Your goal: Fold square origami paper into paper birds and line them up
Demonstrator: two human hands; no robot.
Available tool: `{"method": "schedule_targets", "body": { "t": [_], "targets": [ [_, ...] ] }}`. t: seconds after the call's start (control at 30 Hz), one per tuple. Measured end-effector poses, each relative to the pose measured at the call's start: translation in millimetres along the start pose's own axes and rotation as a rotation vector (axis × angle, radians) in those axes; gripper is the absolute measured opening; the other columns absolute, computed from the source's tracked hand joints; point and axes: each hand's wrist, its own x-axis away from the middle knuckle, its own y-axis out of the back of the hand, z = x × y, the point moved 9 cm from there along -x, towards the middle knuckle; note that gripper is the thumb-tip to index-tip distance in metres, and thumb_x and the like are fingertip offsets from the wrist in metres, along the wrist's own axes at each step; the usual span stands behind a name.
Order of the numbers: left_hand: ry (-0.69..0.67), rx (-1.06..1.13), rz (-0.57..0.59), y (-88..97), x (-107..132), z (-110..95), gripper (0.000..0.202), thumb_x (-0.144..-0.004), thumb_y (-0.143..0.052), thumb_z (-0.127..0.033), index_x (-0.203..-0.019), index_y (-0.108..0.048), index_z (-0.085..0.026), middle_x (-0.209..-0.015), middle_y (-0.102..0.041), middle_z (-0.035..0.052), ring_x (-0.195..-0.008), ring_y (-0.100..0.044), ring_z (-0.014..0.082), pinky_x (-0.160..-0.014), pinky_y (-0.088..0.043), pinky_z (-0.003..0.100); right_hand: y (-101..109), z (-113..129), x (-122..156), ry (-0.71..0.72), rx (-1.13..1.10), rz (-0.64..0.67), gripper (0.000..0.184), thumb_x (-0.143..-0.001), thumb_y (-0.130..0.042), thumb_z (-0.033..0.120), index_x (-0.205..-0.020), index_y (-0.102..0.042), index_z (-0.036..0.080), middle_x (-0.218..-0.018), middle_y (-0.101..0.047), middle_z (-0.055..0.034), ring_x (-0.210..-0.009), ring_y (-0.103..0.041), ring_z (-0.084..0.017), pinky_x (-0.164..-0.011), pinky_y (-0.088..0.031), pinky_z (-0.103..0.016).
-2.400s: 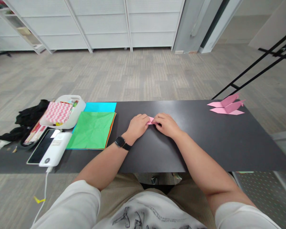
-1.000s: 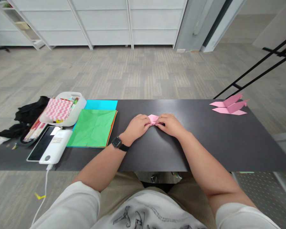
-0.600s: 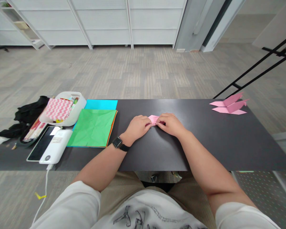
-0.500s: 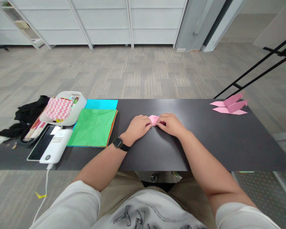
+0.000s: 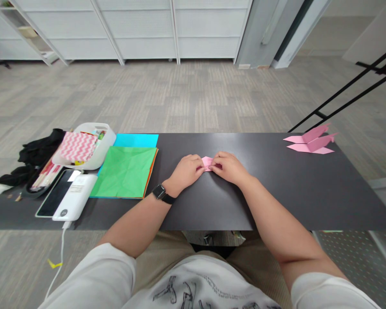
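A small folded piece of pink paper (image 5: 207,162) lies on the dark table (image 5: 209,206), between my two hands. My left hand (image 5: 189,169) pinches its left side, thumb and fingers close together. On its right side my right hand (image 5: 227,166) grips the paper the same way, with the fingertips near the lower edge. The fingers cover both ends of the paper, so its full shape is hidden. A black smartwatch (image 5: 159,192) is on my left wrist.
Two folded pink paper birds (image 5: 313,143) sit at the far right. To the left lie green paper sheets (image 5: 125,171) over blue ones (image 5: 137,140), a white bin (image 5: 104,148) of supplies, a phone (image 5: 53,197) and a white power bank (image 5: 75,197) with a cable (image 5: 62,253).
My right hand has shifted very slightly, and a little more of the pink paper's lower edge shows. Both hands keep their hold on it.
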Motion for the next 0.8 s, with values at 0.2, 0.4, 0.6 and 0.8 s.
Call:
{"method": "schedule_targets", "body": {
  "t": [0.2, 0.4, 0.6, 0.8],
  "targets": [
    [0.014, 0.022, -0.009, 0.2, -1.1, 0.9, 0.018, -0.102, -0.066, -0.023, -0.086, -0.073, -0.018, -0.102, -0.073, 0.0079, -0.096, -0.066, 0.0237, -0.094, -0.052, 0.041, -2.5, -2.0, -0.8, -0.037, 0.017, -0.002, 0.012, -0.094, -0.078, 0.025, -0.082, -0.077, 0.025, -0.098, -0.071, -0.004, -0.092, -0.066, -0.021, -0.087, -0.048, -0.037],
    [0.016, 0.028, -0.017, -2.1, -2.8, 2.3, 0.02, -0.101, -0.066, -0.022, -0.083, -0.072, -0.018, -0.098, -0.072, 0.0075, -0.094, -0.066, 0.0234, -0.093, -0.052, 0.04, -5.3, -3.4, -2.0, -0.057, 0.029, 0.017, 0.011, -0.093, -0.08, 0.024, -0.082, -0.077, 0.025, -0.099, -0.071, -0.0039, -0.094, -0.066, -0.021, -0.087, -0.047, -0.037],
    [0.026, 0.026, -0.006, -3.0, -3.3, 1.9, 0.02, -0.102, -0.067, -0.024, -0.084, -0.073, -0.018, -0.099, -0.073, 0.0076, -0.095, -0.066, 0.0234, -0.094, -0.052, 0.04, -8.0, -5.4, -2.5, -0.071, 0.045, 0.031, 0.011, -0.093, -0.078, 0.025, -0.083, -0.077, 0.024, -0.101, -0.073, -0.0047, -0.096, -0.066, -0.023, -0.089, -0.047, -0.038],
    [0.036, 0.044, -0.014, -2.1, -2.0, 2.8, 0.015, -0.102, -0.066, -0.021, -0.089, -0.074, -0.018, -0.101, -0.073, 0.0073, -0.097, -0.066, 0.0233, -0.095, -0.052, 0.039, -8.6, -5.7, -2.9, -0.082, 0.049, 0.039, 0.01, -0.094, -0.077, 0.025, -0.084, -0.077, 0.025, -0.102, -0.072, -0.0047, -0.097, -0.066, -0.023, -0.09, -0.047, -0.039]
  ]
}}
